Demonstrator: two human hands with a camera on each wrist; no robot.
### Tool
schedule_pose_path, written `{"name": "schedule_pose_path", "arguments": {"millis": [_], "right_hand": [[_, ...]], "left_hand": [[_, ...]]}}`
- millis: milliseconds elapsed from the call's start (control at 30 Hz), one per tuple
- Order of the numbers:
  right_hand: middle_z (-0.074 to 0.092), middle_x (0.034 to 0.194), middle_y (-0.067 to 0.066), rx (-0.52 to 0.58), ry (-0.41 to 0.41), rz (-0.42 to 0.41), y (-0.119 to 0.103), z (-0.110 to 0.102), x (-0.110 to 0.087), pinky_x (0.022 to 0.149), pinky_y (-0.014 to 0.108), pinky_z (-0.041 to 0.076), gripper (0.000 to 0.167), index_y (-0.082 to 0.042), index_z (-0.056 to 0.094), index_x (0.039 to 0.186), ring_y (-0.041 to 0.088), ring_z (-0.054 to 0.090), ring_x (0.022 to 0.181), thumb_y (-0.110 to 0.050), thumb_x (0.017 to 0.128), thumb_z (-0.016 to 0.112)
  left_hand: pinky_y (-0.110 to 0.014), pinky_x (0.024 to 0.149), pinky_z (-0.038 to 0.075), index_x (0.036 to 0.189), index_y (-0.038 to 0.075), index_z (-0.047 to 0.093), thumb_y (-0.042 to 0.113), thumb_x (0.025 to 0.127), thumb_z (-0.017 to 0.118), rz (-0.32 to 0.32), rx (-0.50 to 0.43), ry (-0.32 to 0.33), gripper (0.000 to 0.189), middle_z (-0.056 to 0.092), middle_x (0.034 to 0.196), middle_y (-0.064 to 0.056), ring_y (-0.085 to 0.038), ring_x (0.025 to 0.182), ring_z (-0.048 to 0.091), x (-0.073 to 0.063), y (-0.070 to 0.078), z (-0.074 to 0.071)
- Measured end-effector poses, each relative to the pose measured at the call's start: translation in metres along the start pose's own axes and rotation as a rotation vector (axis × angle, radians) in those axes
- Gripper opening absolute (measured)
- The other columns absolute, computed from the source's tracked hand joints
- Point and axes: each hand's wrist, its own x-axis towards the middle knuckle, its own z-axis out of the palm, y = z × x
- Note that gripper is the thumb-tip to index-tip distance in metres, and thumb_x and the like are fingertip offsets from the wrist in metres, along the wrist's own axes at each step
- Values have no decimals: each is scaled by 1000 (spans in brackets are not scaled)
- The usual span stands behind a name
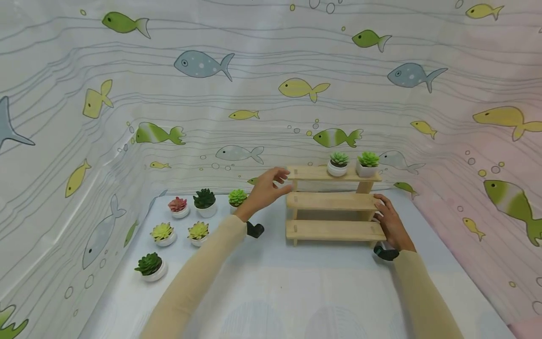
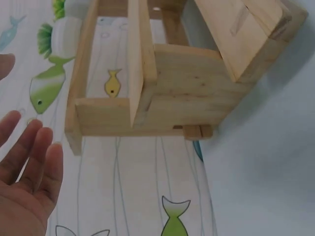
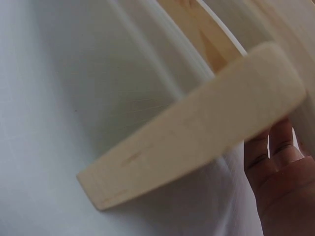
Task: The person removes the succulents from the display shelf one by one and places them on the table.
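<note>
My left hand (image 1: pixel 267 189) is beside the left end of the three-step wooden stand (image 1: pixel 334 201), near its top step. Loosely bent and holding nothing, the fingers of this hand (image 2: pixel 29 172) are apart from the wood in the left wrist view. At the stand's opposite end, my right hand (image 1: pixel 390 223) holds the end of the middle step. In the right wrist view, the wooden side piece (image 3: pixel 197 132) partly hides the fingers. A pale green succulent in a round white pot (image 1: pixel 337 168) and a bright green one in a square white pot (image 1: pixel 367 167) stand on the top step.
Left of the stand are several potted succulents: a red one (image 1: pixel 179 207), dark green ones (image 1: pixel 205 202) (image 1: pixel 150 266), yellow-green ones (image 1: pixel 163 234) (image 1: pixel 198 233) and a bright green one (image 1: pixel 238 197) partly behind the left arm. A fish-patterned sheet (image 1: pixel 254 94) surrounds the pale table (image 1: pixel 296 292).
</note>
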Motion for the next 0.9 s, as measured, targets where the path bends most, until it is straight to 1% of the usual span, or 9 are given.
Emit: {"name": "schedule_pose_path", "arguments": {"millis": [100, 233, 300, 400, 533, 700, 833, 900], "right_hand": [[31, 148, 5, 1, -1, 6, 2, -1, 0, 85, 33, 52, 40, -41, 37, 146, 24, 42, 125, -43, 109, 51], [33, 148, 3, 17, -16, 7, 2, -2, 1, 85, 33, 53, 41, -40, 37, 147, 23, 43, 127, -43, 108, 52], [32, 148, 3, 19, -17, 9, 1, -1, 1, 85, 33, 54, 42, -40, 37, 147, 22, 43, 127, -43, 108, 52], [32, 148, 3, 23, 11, 18, 0, 1, 1, 84, 32, 53, 40, -41, 39, 145, 22, 43, 125, -42, 108, 53], [36, 142, 0, 36, 23, 5, 5, -2, 5, 85, 31, 52, 37, -40, 40, 145, 21, 46, 121, -40, 109, 52], [33, 146, 0, 18, 28, -15, 15, -9, 11, 86, 29, 52, 38, -41, 39, 147, 22, 44, 124, -40, 110, 48], [31, 148, 1, 21, 31, -12, 16, -9, 12, 86, 30, 51, 37, -42, 39, 146, 22, 43, 125, -41, 110, 48], [33, 147, 2, 31, 28, -12, 14, -8, 12, 87, 32, 51, 37, -41, 40, 146, 22, 44, 124, -39, 110, 49]], "left_hand": [[-40, 87, 53, 137, 5, 60, 28, 98, 74, 3, -17, -11, 48, 64, 124, -14, -28, 109, 62, 8, 0, 10], [-40, 88, 54, 136, 12, 61, 38, 97, 74, -1, -29, -5, 49, 64, 124, -6, -21, 108, 62, 18, 0, 19], [-40, 89, 53, 136, 13, 62, 40, 97, 74, -3, -30, 3, 49, 64, 124, -4, -17, 108, 61, 22, 0, 22], [-37, 90, 53, 136, 10, 62, 37, 97, 73, 5, -40, 15, 48, 64, 122, -5, -16, 107, 61, 29, 1, 26], [-32, 90, 54, 133, 5, 63, 30, 97, 75, 27, -61, 46, 46, 66, 118, -7, -17, 104, 63, 39, 1, 35], [-27, 87, 55, 128, 5, 65, 29, 96, 76, 48, -65, 66, 42, 67, 114, -7, -18, 101, 64, 49, 0, 48], [-28, 87, 55, 128, 5, 65, 30, 96, 76, 60, -58, 63, 41, 67, 116, -13, -20, 102, 64, 57, 2, 55], [-27, 88, 54, 128, 7, 65, 31, 97, 76, 49, -45, 57, 41, 67, 118, -14, -20, 103, 64, 60, 3, 58]]}}
